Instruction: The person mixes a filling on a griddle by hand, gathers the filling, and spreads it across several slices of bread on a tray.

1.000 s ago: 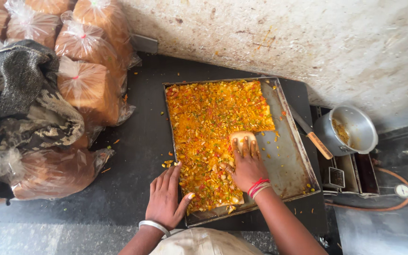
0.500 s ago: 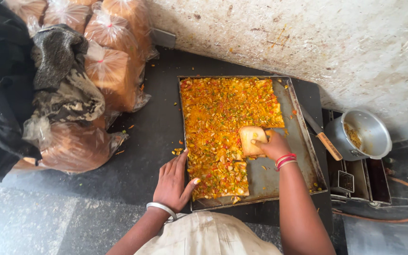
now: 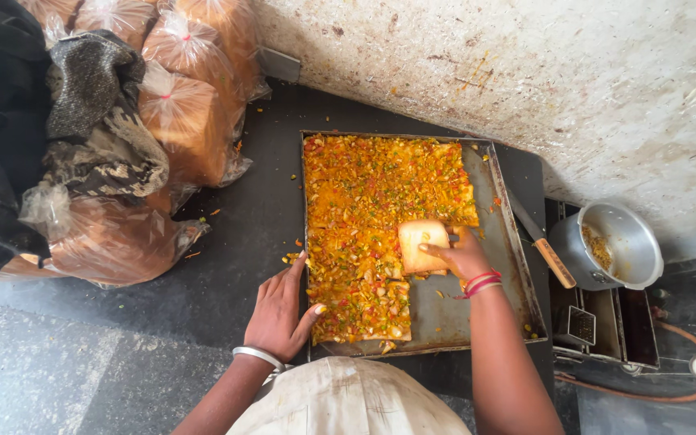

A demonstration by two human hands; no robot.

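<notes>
Here a shallow rectangular metal tray (image 3: 517,266) lies on the dark bench (image 3: 259,234), most of it covered by a lumpy orange-yellow layer of chopped vegetables (image 3: 372,209) flecked with red and green; the right and lower strips show bare, greasy steel. The right hand (image 3: 462,254) pinches a pale square slice of bread (image 3: 421,246) by its right edge, holding it tilted over the border between the topping and the bare metal. The left hand (image 3: 282,310) rests open and flat on the bench, thumb touching the tray's left rim. A silver bangle circles the left wrist, red bands the right. To the left, crinkled clear plastic bags of bread loaves (image 3: 187,121) are heaped beside rough dark cloth (image 3: 90,89). A dented aluminium pot (image 3: 614,246) with a wooden handle stands right of the tray, under a stained plaster wall (image 3: 525,80).

A second ago the right palm pressed the slice flat into the topping; now the slice is raised and sits lower and nearer the bare metal.
</notes>
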